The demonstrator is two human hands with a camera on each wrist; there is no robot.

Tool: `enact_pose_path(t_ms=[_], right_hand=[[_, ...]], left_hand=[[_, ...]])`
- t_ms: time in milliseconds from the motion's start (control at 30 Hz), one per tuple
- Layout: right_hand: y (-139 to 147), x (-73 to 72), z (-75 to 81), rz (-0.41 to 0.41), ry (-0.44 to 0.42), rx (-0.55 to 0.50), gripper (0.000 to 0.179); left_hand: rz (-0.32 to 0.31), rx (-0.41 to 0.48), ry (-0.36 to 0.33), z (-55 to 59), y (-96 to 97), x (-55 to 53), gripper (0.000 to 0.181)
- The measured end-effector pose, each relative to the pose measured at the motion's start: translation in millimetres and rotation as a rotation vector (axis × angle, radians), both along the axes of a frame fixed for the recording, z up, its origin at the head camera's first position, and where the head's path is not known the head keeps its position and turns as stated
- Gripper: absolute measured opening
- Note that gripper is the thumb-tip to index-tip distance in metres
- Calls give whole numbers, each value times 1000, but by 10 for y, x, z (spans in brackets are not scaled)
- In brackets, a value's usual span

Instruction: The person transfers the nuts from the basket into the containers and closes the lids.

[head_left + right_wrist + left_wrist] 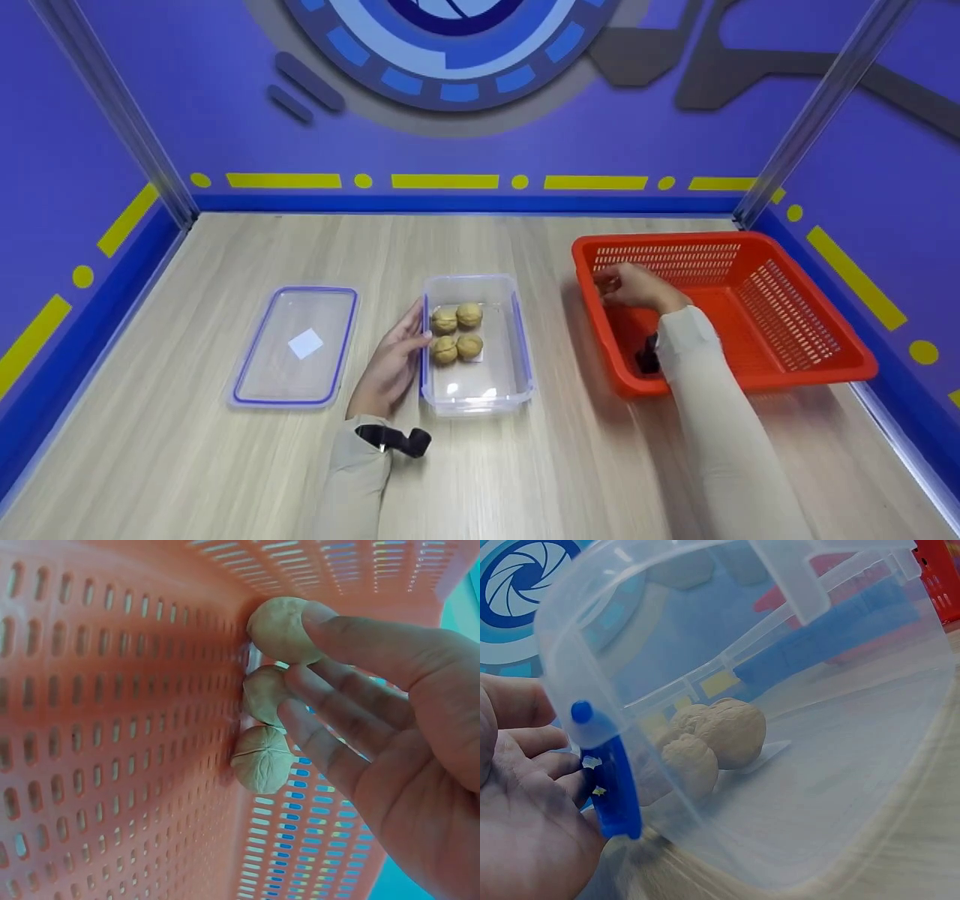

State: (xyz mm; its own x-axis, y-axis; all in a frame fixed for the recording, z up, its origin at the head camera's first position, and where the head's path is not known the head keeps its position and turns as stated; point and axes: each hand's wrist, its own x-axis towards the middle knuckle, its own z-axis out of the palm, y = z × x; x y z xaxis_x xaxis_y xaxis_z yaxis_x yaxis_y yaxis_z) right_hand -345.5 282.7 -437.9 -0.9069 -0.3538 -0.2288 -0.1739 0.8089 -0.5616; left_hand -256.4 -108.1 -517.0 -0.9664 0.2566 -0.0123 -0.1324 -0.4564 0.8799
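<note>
A clear plastic food container [504, 375] with blue side latches stands open on the table. Several walnuts [469, 346] sit in its left half, grouped together. My left hand [391, 367] rests along the container's left wall, thumb at the rim, its fingers beside the blue latch [619, 784]. Over at the right, my right hand [637, 289] reaches into a red plastic basket [765, 379]. In the right wrist view its thumb and fingers pinch a walnut [281, 630] close to the basket wall. Two more walnuts [262, 760] lie beside it, the middle one at the fingertips.
The container's clear lid [292, 375] with a blue seal lies flat on the table at the left, a white square label [305, 343] on it. Blue printed panels [480, 150] enclose the table at the back and sides. Black wrist cameras [397, 440] are strapped to both sleeves.
</note>
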Motion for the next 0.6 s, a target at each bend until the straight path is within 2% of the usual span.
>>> enact_pose_path(t_ms=[433, 600], right_hand=[[-8, 23, -21, 7, -9, 31, 38], [0, 27, -19, 37, -12, 56, 33]], left_hand=[[1, 2, -12, 7, 2, 2, 73], [2, 5, -14, 10, 0, 8, 73]])
